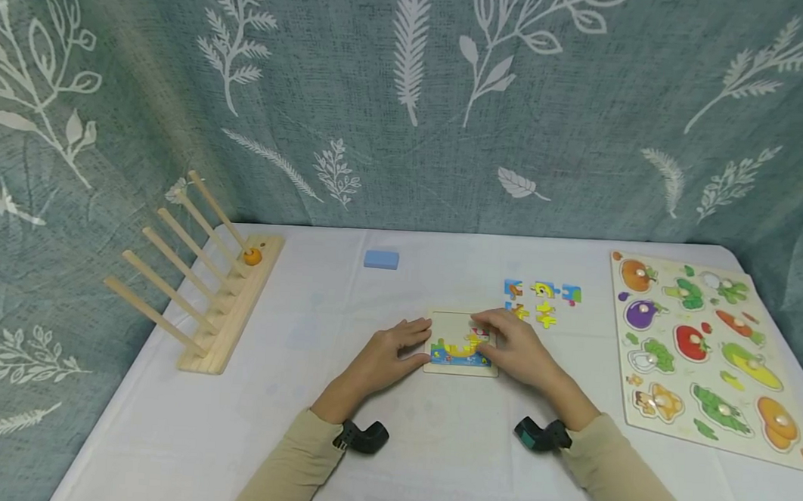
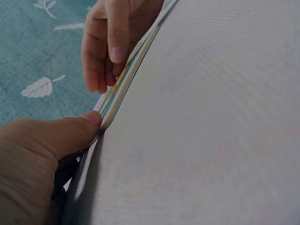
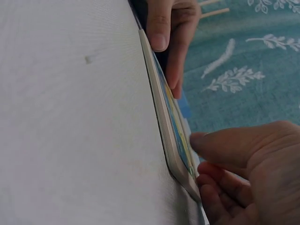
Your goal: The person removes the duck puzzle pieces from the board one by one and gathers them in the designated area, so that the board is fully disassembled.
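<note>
A small wooden jigsaw puzzle board (image 1: 448,321) lies flat on the table, its lower part filled with blue and yellow pieces and its upper left bare. My left hand (image 1: 391,354) holds the board's left side, thumb (image 2: 91,118) at the near corner and fingers farther up the edge. Over the board's right side is my right hand (image 1: 519,349), thumb and index finger spread near a yellow and red piece (image 1: 480,334). In the right wrist view its thumb (image 3: 206,140) is extended over the puzzle; whether it touches a piece cannot be told. Several loose puzzle pieces (image 1: 545,290) lie beyond this hand.
On the left stands a wooden rack (image 1: 230,325) with several slanted pegs and an orange ball (image 1: 253,256). A blue block (image 1: 381,259) lies behind the board. At right is a vegetable peg puzzle (image 1: 697,383). A patterned curtain (image 1: 446,170) hangs behind the table.
</note>
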A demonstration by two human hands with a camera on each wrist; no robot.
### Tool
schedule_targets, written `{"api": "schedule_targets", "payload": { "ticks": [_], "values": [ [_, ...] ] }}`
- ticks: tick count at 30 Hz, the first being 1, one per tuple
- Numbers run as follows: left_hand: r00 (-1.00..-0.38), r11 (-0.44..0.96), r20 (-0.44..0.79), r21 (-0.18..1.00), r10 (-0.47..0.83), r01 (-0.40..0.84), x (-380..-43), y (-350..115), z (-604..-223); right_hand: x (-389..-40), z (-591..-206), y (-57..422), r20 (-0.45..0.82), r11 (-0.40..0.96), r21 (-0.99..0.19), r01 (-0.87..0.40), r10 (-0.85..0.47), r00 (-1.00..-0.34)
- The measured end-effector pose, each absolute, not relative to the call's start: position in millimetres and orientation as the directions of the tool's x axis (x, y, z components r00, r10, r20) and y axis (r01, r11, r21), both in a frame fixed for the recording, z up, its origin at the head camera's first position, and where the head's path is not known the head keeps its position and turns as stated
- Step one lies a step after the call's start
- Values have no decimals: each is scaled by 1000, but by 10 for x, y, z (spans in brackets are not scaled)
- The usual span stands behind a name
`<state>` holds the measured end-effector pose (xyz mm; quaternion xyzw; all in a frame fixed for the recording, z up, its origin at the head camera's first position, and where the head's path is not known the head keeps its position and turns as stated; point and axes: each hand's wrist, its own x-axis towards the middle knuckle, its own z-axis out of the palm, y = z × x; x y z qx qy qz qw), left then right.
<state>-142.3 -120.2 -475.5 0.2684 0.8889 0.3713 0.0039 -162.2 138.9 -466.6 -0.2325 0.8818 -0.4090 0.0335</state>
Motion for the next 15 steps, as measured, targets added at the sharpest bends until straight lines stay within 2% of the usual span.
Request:
{"api": "schedule_targets", "payload": {
  "ticks": [6,15],
  "values": [
    [-853,584,201,652,482,484,-1427,-1200,-4771,-1622,-4692,1384,162,585,-659,-472,-502,-849],
    [-856,586,197,654,478,478,-1431,-1195,-4777,-1609,-4701,1384,165,563,-673,-480,-519,-839]
  ]
}}
